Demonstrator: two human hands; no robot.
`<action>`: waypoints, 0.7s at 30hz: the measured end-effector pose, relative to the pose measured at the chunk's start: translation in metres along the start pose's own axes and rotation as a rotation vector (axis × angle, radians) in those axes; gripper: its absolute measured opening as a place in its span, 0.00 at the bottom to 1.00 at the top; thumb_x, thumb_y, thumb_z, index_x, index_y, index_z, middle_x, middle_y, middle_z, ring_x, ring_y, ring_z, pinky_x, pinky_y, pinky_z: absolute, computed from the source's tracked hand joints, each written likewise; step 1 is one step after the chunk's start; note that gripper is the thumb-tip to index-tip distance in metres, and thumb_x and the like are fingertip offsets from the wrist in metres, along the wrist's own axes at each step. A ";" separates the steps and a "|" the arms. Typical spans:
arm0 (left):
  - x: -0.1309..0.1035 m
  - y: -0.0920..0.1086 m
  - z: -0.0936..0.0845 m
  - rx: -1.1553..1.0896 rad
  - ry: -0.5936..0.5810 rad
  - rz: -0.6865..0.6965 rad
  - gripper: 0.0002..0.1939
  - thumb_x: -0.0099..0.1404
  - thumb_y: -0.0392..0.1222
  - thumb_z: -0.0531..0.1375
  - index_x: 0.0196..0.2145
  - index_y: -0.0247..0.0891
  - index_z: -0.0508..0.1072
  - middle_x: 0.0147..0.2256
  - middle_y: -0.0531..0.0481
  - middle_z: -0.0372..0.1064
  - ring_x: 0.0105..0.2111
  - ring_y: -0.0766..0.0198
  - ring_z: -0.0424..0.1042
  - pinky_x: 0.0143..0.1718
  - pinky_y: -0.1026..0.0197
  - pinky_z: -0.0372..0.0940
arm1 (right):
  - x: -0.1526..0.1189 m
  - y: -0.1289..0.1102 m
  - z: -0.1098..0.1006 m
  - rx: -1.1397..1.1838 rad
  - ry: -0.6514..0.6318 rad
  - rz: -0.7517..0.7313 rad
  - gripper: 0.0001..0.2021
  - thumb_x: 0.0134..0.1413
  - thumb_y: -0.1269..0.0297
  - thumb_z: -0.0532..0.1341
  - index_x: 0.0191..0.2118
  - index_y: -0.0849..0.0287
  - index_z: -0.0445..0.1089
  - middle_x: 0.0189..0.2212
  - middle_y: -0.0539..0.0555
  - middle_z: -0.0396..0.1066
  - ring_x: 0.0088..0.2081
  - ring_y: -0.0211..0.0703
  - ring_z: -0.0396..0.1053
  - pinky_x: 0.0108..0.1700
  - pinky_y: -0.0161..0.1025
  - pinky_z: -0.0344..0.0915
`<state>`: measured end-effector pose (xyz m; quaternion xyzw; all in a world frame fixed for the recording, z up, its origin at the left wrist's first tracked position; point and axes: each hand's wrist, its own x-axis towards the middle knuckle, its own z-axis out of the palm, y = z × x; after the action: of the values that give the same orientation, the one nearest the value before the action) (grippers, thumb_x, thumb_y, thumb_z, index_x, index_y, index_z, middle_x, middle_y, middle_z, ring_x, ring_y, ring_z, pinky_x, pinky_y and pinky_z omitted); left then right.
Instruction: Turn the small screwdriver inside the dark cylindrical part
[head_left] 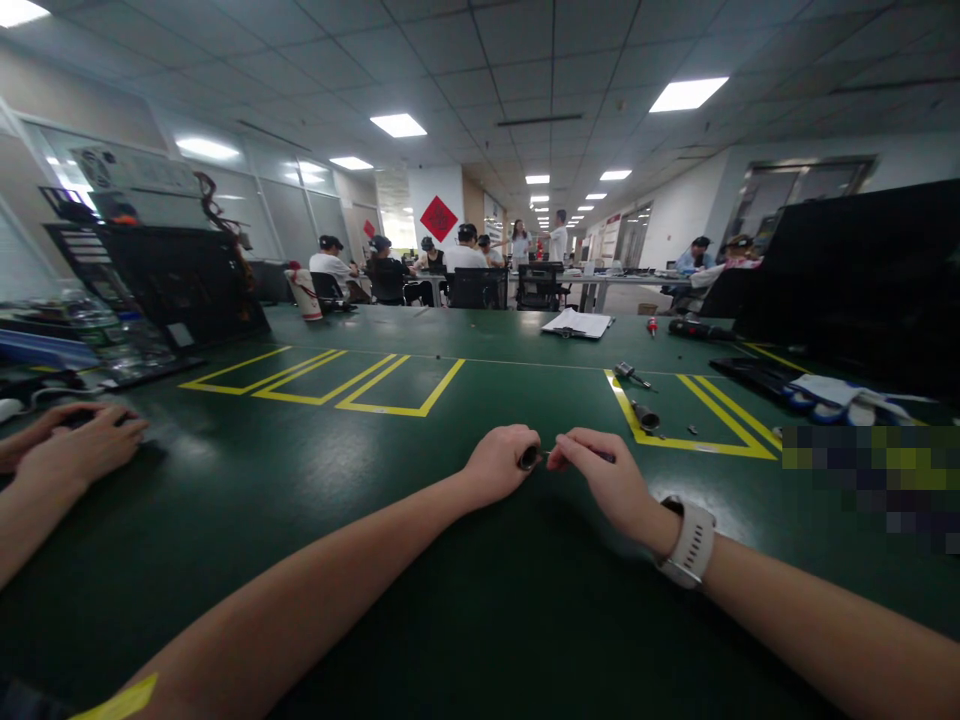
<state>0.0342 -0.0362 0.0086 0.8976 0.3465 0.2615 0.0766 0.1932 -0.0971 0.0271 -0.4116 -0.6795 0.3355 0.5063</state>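
Observation:
My left hand point(501, 465) is closed around a short hollow metal cylinder point(529, 457), its open end turned to the right. Pinched in my right hand point(592, 470) is a slim tool that looks like a small screwdriver point(606, 457). Its thin tip points left at the cylinder's mouth; whether they touch I cannot tell. Beyond my right hand, inside a yellow-taped outline point(705, 447), lie a dark metal sleeve point(645, 416), a metal part with a thin shaft point(634, 375) and a small metal piece point(692, 430).
At the left edge, a co-worker's hands point(82, 445) rest over the green table point(337, 600). A clipboard with paper point(577, 323), a red screwdriver point(652, 326), a dark power tool point(701, 331) and gloves point(847, 398) lie farther back. A black monitor point(862, 280) stands right, a cup point(303, 292) left.

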 end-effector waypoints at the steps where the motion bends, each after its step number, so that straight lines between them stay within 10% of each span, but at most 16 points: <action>1: 0.000 0.000 0.000 -0.002 0.005 -0.002 0.04 0.56 0.34 0.54 0.25 0.35 0.65 0.25 0.53 0.61 0.26 0.67 0.61 0.27 0.64 0.54 | 0.002 0.002 -0.001 0.106 0.017 0.050 0.14 0.52 0.61 0.55 0.21 0.60 0.70 0.21 0.52 0.69 0.28 0.41 0.66 0.34 0.40 0.60; 9: 0.002 -0.008 0.006 -0.101 0.079 -0.025 0.05 0.55 0.37 0.57 0.24 0.35 0.64 0.24 0.55 0.60 0.26 0.68 0.60 0.27 0.66 0.55 | 0.008 0.019 0.000 0.687 0.143 0.519 0.10 0.46 0.63 0.58 0.21 0.63 0.69 0.20 0.55 0.71 0.23 0.39 0.65 0.31 0.39 0.60; 21: 0.002 -0.004 0.004 -0.100 0.070 -0.066 0.05 0.55 0.37 0.57 0.23 0.35 0.65 0.23 0.55 0.60 0.26 0.68 0.61 0.26 0.65 0.55 | -0.004 -0.003 -0.003 -0.142 0.017 -0.099 0.13 0.53 0.62 0.54 0.22 0.58 0.69 0.22 0.52 0.68 0.28 0.41 0.64 0.32 0.39 0.58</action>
<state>0.0354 -0.0318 0.0053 0.8710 0.3651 0.3068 0.1177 0.1960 -0.1017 0.0293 -0.4153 -0.7167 0.2574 0.4976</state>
